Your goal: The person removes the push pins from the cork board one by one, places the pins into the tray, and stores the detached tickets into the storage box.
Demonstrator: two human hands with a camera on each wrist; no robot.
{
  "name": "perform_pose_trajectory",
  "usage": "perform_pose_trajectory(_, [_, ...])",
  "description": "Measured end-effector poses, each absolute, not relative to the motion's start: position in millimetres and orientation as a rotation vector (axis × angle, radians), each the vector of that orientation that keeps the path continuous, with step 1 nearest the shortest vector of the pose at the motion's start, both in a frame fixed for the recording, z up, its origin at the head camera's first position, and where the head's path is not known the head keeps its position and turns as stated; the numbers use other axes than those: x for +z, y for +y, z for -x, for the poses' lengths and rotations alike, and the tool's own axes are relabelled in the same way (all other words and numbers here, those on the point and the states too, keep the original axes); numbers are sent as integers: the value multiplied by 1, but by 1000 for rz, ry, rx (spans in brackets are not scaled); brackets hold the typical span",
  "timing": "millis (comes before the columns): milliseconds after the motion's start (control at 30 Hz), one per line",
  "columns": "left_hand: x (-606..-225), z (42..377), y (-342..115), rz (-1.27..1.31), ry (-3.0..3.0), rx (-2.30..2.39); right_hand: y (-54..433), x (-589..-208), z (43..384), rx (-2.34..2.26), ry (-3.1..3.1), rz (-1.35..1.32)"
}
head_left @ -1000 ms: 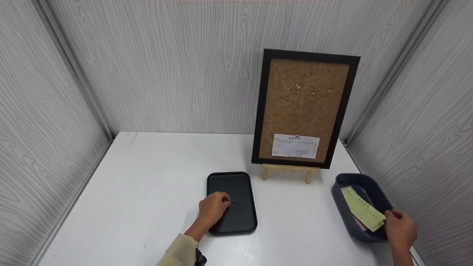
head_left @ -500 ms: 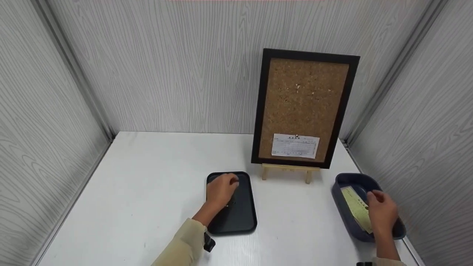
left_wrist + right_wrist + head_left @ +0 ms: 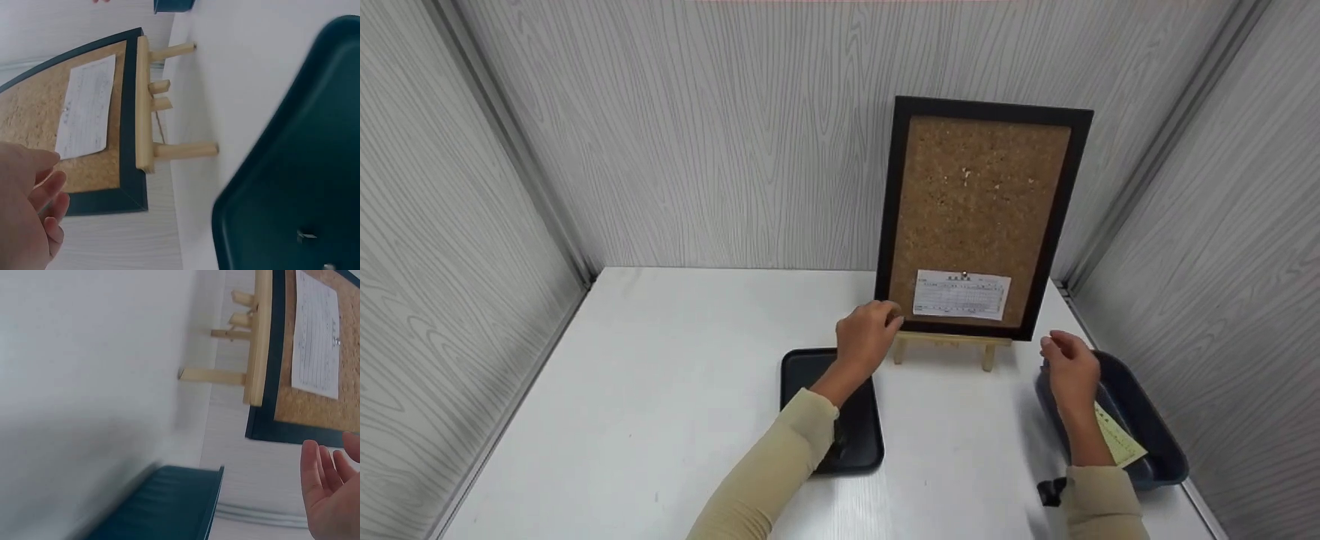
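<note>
My left hand point(image 3: 868, 337) is raised past the black tray point(image 3: 859, 431), in front of the lower left corner of the framed corkboard point(image 3: 986, 217). Its fingers are loosely curled, and nothing shows between them in the left wrist view. A white printed slip point(image 3: 961, 296) hangs low on the cork from a pushpin point(image 3: 336, 341). To the right of the board is my right hand point(image 3: 1072, 371), over the near-left side of the dark blue basin point(image 3: 1166, 450). Its fingers are relaxed and apart, holding nothing visible. A yellow slip point(image 3: 1121, 442) lies in the basin, partly hidden by my forearm.
A small wooden easel point(image 3: 952, 340) carries the corkboard on the white table point(image 3: 675, 390). Small pins point(image 3: 306, 235) lie in the tray. Grey wood-patterned panels point(image 3: 735, 135) enclose the back and both sides, and the basin stands close to the right panel.
My right hand has let go of the yellow slip in the basin and moved up and left. My left hand has risen from the tray toward the corkboard.
</note>
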State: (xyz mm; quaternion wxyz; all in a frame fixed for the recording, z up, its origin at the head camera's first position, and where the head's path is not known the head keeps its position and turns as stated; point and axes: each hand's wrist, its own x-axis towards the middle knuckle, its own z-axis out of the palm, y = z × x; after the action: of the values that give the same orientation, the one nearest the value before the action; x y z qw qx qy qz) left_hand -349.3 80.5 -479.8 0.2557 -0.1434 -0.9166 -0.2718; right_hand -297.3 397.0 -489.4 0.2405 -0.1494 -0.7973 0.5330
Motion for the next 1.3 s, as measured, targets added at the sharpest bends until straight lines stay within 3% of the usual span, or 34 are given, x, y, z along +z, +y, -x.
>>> perform_pose_trajectory(567, [-462,387,155,413,-2413,-593,369,-478,351,1403,-2260,299])
perform_pose_trajectory(1300, [-450,416,191,422,-2415,-111,359,-474,384,1670,-2174,309])
